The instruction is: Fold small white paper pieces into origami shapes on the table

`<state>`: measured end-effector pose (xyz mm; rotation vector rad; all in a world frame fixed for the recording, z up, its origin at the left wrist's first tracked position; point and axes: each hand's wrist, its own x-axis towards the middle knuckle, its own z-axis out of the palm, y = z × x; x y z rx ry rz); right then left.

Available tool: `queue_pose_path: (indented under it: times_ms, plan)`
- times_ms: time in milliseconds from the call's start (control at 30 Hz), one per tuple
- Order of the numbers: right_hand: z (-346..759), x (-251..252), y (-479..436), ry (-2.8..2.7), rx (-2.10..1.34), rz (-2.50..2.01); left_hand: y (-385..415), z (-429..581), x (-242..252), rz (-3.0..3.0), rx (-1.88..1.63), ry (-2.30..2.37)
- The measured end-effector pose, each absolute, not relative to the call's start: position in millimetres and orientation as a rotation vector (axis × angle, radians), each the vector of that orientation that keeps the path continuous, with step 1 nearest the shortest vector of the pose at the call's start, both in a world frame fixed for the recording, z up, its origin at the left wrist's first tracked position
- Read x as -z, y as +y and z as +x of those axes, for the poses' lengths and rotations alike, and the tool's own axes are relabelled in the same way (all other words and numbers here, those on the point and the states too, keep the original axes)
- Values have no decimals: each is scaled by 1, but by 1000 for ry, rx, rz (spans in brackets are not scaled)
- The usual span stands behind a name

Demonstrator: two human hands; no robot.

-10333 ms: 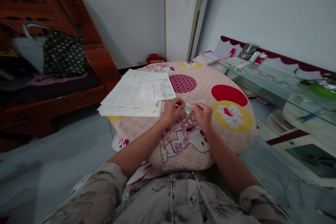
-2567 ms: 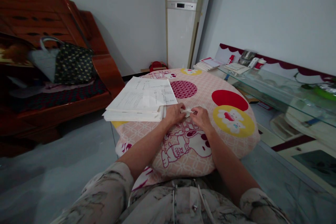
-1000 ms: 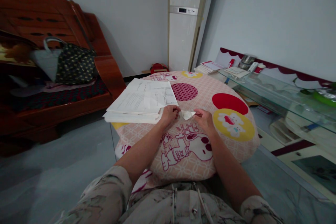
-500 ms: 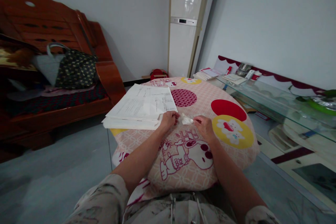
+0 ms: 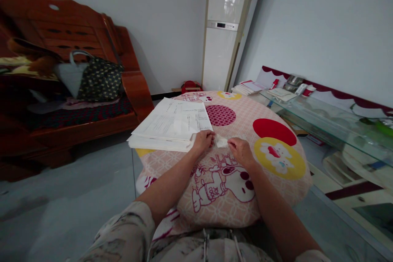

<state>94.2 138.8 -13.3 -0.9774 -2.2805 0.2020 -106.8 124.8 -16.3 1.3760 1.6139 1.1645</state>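
Observation:
Between my two hands lies a small crumpled white piece (image 5: 221,143), thin and slightly see-through; whether it is tissue or plastic film I cannot tell. My left hand (image 5: 204,141) has its fingers curled at the left end of the piece, beside the stack of papers (image 5: 172,120). At the other end, my right hand (image 5: 242,151) pinches the edge between thumb and finger. Both hands rest low over the round table's patterned tablecloth (image 5: 221,213). Printed text covers the top sheet of the stack.
On the left stands a wooden bench (image 5: 135,90) with a dark patterned bag (image 5: 101,80) on it. A glass-topped cabinet (image 5: 325,127) runs along the right, holding papers, a metal bowl and a red cup. A tall white air conditioner (image 5: 219,57) stands behind the table.
The whole view has shifted, so the scene sits slightly farther right. Both hands stay at the white piece, with only small finger movement.

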Motion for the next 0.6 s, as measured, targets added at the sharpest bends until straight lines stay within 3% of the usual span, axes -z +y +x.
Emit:
queue_pose_path:
  times_ms: [233, 600]
  plan:
    - [93, 18, 136, -2272, -167, -941, 127, -102, 13, 1764, -1245, 1685]
    - [92, 17, 134, -2275, -144, -927, 137, -97, 14, 1855, -1166, 1732]
